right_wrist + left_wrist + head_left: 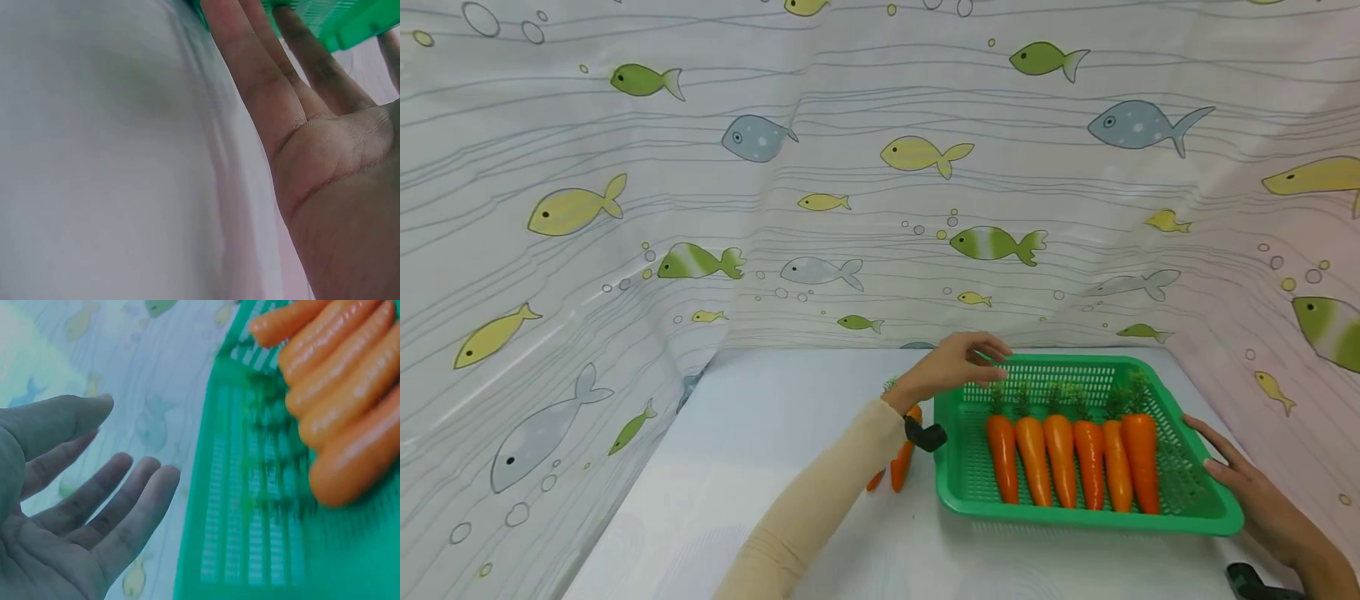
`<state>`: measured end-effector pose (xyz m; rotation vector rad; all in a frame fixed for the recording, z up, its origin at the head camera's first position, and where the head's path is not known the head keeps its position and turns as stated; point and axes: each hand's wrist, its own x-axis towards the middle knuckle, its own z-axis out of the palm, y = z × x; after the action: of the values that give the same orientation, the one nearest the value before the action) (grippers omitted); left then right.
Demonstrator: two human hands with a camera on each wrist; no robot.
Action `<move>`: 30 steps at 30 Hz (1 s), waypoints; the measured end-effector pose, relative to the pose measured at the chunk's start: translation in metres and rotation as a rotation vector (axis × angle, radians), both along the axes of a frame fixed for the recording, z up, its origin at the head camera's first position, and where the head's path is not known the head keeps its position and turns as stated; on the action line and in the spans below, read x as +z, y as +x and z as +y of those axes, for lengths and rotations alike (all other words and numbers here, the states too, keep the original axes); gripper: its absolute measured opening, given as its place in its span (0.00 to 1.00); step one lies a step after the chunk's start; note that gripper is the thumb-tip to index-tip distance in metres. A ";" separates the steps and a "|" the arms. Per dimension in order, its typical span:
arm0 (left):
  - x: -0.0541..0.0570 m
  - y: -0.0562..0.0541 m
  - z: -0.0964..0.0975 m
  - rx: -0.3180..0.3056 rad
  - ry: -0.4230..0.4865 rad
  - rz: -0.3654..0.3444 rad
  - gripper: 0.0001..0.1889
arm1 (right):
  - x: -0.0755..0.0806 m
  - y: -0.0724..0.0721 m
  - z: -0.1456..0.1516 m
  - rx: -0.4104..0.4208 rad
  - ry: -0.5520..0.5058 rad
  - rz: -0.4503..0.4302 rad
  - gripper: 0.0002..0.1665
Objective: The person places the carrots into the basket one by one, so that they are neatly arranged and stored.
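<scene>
A green plastic basket holds several orange carrots side by side in a row, their leafy green tops toward the far wall. My left hand hovers over the basket's far left corner. In the left wrist view that hand has loosely bent fingers, with nothing between them, beside the basket's slotted wall. At the basket's right side, my right hand touches the rim. The right wrist view shows the right hand's fingers extended against green plastic; part of the contact is out of frame.
More carrots lie on the white table left of the basket, partly hidden behind my left forearm. A fish-patterned sheet hangs around the table's back and sides, close to the basket's right side.
</scene>
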<state>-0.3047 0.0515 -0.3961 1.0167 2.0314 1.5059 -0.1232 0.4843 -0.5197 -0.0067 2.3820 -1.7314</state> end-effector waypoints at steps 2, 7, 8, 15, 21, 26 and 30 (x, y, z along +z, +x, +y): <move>-0.003 -0.003 -0.016 0.031 -0.008 0.012 0.20 | 0.000 0.000 0.000 -0.010 0.014 0.016 0.36; -0.010 -0.006 -0.055 0.085 -0.040 0.043 0.18 | -0.003 0.002 0.000 -0.013 0.028 0.017 0.36; -0.011 -0.006 -0.062 0.094 -0.047 0.049 0.18 | -0.003 0.002 0.001 -0.015 0.030 0.017 0.36; -0.019 -0.006 -0.100 0.158 -0.112 0.129 0.20 | -0.004 0.002 0.001 -0.033 0.029 0.020 0.36; -0.034 -0.006 -0.126 0.216 -0.139 0.123 0.17 | -0.004 -0.001 0.000 -0.030 0.034 0.007 0.36; -0.051 -0.006 -0.143 0.256 -0.178 0.089 0.17 | -0.004 -0.001 0.000 -0.033 0.045 0.020 0.36; -0.064 -0.005 -0.153 0.292 -0.194 0.074 0.19 | -0.006 -0.001 0.001 -0.042 0.050 0.038 0.37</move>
<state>-0.3093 -0.1014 -0.4597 0.7343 2.4083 1.3872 -0.1243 0.4850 -0.5257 0.0175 2.4692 -1.7042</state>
